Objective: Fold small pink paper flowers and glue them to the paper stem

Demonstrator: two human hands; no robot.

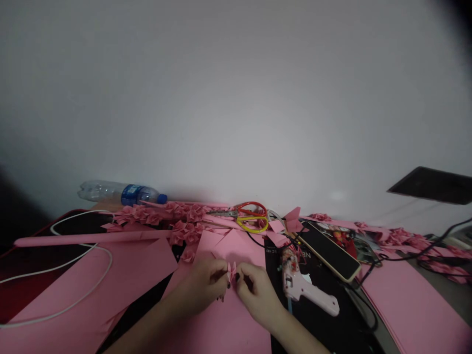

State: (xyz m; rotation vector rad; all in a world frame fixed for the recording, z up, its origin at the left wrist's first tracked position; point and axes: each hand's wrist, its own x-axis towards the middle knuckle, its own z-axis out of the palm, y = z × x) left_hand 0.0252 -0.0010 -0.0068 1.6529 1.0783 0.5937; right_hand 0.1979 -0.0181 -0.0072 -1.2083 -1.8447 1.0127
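Note:
Both my hands meet at the middle of the table over pink paper sheets [221, 324]. My left hand [206, 285] and my right hand [256, 290] pinch a small folded pink paper piece [231, 273] between their fingertips, one on each side. A pink glue gun [300, 287] lies just right of my right hand on a dark mat. Several finished pink paper flowers [184, 221] lie in a row behind my hands.
Red-handled and yellow-handled scissors [252, 216] lie behind the flowers. A phone [330, 253] lies to the right, a plastic water bottle [121, 193] on its side at back left. A white cable [73, 275] loops at left, black cables [424, 248] at right. A rolled pink paper tube [88, 239] lies at left.

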